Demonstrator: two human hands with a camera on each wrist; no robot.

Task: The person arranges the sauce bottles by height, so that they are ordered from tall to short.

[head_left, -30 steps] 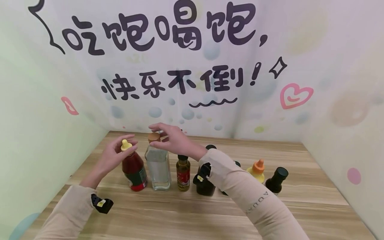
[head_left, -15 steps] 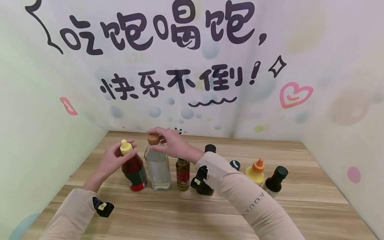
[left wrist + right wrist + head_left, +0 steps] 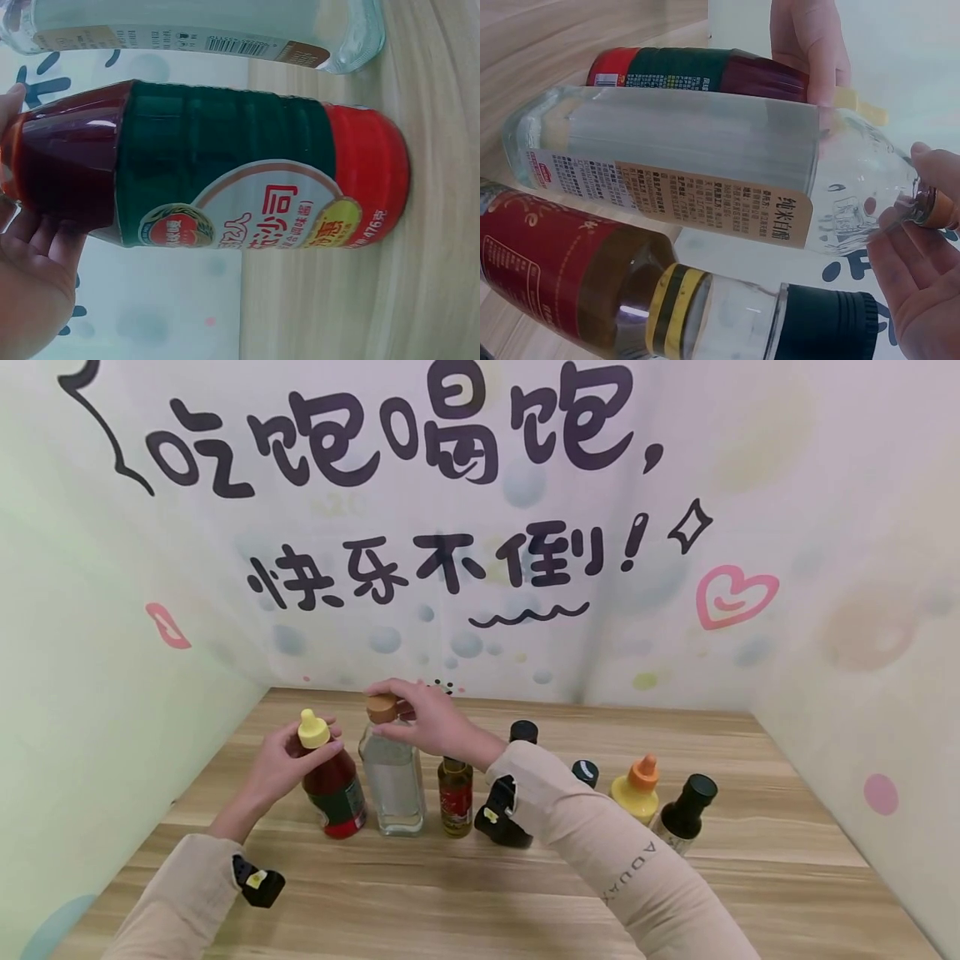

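Gripping: your left hand [image 3: 281,764] held the red bottle's [image 3: 335,789] neck; your right hand [image 3: 427,720] pinched the clear bottle's [image 3: 392,781] cap
Axis: both stood upright, touching, on the counter [image 3: 480,893]

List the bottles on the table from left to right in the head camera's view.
Red sauce bottle → clear bottle → small oil bottle → black-capped bottle → yellow squeeze bottle → dark bottle.

- Bright, even, soft light; only faint shadows lie on the pale wooden surface [image 3: 525,893].
- Head view bends at its edges.
- Wrist views sit close, slightly soft, with mild glare on the clear glass bottle [image 3: 705,150].
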